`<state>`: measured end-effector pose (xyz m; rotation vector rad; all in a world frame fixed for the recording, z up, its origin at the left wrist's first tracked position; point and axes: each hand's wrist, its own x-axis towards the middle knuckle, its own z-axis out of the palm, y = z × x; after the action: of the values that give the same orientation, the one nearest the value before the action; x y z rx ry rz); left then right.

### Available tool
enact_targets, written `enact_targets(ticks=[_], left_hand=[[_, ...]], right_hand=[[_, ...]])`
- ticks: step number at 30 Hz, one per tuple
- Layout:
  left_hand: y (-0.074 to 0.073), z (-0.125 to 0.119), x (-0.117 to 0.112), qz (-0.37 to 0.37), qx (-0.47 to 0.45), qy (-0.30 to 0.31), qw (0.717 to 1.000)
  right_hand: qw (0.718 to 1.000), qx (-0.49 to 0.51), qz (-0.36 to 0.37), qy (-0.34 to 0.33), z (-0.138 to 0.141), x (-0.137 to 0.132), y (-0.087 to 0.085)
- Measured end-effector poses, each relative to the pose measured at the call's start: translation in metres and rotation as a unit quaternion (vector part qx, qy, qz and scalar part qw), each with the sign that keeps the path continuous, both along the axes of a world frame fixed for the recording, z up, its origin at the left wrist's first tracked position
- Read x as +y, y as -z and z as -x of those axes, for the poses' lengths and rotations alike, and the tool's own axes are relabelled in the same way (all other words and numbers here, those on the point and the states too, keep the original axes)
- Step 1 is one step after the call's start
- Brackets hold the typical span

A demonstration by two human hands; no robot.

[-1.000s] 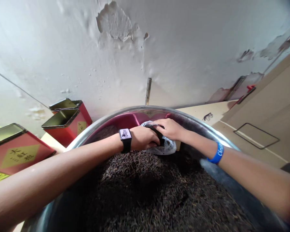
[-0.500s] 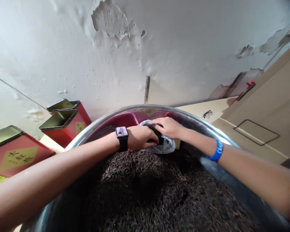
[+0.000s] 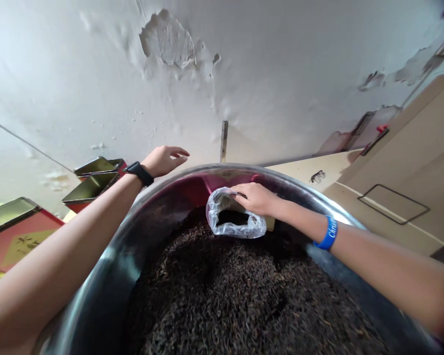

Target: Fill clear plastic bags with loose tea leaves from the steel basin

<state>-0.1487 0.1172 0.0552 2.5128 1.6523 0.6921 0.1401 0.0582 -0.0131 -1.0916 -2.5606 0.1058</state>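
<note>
A big metal basin in front of me is heaped with dark loose tea leaves. At its far side lies a clear plastic bag, mouth open, with dark leaves inside. My right hand, with a blue wristband, pinches the bag's upper rim. My left hand, with a black watch on the wrist, hovers above the basin's far left rim, its fingers stretched out and holding nothing.
Red tins with open gold-edged tops stand at the left by the wall, and another red tin is nearer. A peeling white wall rises behind. Brown cardboard boxes fill the right side.
My left hand has come out of the bag and risen up and to the left, over the basin's rim. The bag's mouth now stands open; my right hand still holds its rim.
</note>
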Motion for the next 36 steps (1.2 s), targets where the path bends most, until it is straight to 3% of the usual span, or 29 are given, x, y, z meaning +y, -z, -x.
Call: enact_targets(ticks=[3,6,11,15,18,22,27,30,33,36], left_hand=[[0.025,0.014,0.024,0.076,0.04,-0.056,0.995],[0.046,0.02,0.038,0.176,0.053,-0.054,0.981],[0.054,0.025,0.043,0.235,0.011,-0.073,0.969],[0.051,0.022,0.039,0.165,0.07,-0.051,0.982],[0.051,0.017,0.029,0.101,0.073,-0.039,0.991],[0.051,0.007,0.01,-0.05,0.051,0.029,0.997],[0.037,-0.015,-0.017,-0.128,0.065,0.193,0.971],[0.031,-0.031,-0.031,-0.152,0.086,0.258,0.95],[0.036,-0.044,-0.039,-0.165,0.125,0.327,0.922],[0.045,-0.051,-0.041,-0.168,0.131,0.347,0.913]], right_hand=[[1.0,-0.001,0.002,-0.011,-0.001,0.0,0.0],[1.0,0.002,-0.006,-0.027,-0.001,-0.002,-0.003],[0.997,-0.023,-0.069,-0.021,-0.001,-0.007,-0.012],[0.993,-0.039,-0.11,0.012,0.0,-0.012,-0.024],[0.985,-0.069,-0.132,0.093,0.004,-0.021,-0.031],[0.969,-0.13,-0.125,0.169,0.013,-0.035,-0.031],[0.972,-0.151,-0.122,0.129,0.018,-0.04,-0.024],[0.976,-0.137,-0.125,0.117,0.017,-0.036,-0.021],[0.976,-0.126,-0.133,0.12,0.016,-0.035,-0.021],[0.981,-0.077,-0.135,0.12,0.021,-0.045,-0.028]])
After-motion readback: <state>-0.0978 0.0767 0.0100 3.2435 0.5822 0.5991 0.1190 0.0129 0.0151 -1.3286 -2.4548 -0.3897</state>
